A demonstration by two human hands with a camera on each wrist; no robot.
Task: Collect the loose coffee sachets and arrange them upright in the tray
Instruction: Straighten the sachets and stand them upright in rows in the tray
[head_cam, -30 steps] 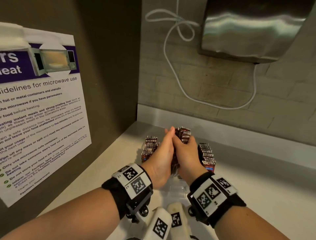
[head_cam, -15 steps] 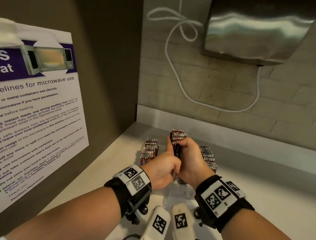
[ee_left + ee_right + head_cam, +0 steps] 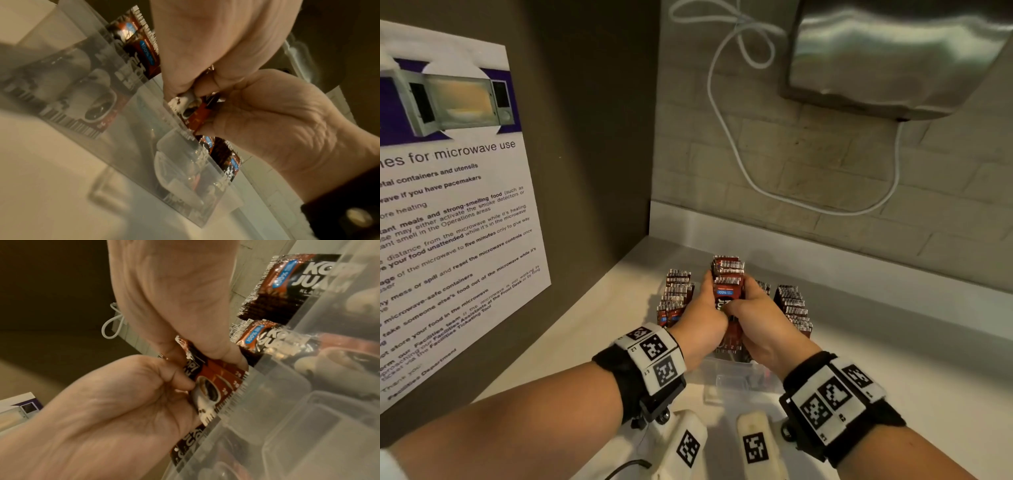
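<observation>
sachets: a bundle (image 3: 726,294) is being clamped upright between both hands, over the tray's middle slot
left hand (image 3: 702,317): gripping the bundle's left side
right hand (image 3: 760,320): fingers curling round its right side
tray (image 3: 726,380): clear plastic, sitting on the counter (image 3: 893,370); standing rows are filling the slots either side
step tip: I'd be squaring the bottom edges on the tray floor, then lowering straight
room: side rows are crowding the hands; tray's front wall is near the wrists; open counter to the right

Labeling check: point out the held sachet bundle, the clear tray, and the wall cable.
held sachet bundle (image 3: 726,291): head view, front sachet's face.
clear tray (image 3: 732,375): head view, near wall.
wall cable (image 3: 726,130): head view, left hanging run.
</observation>
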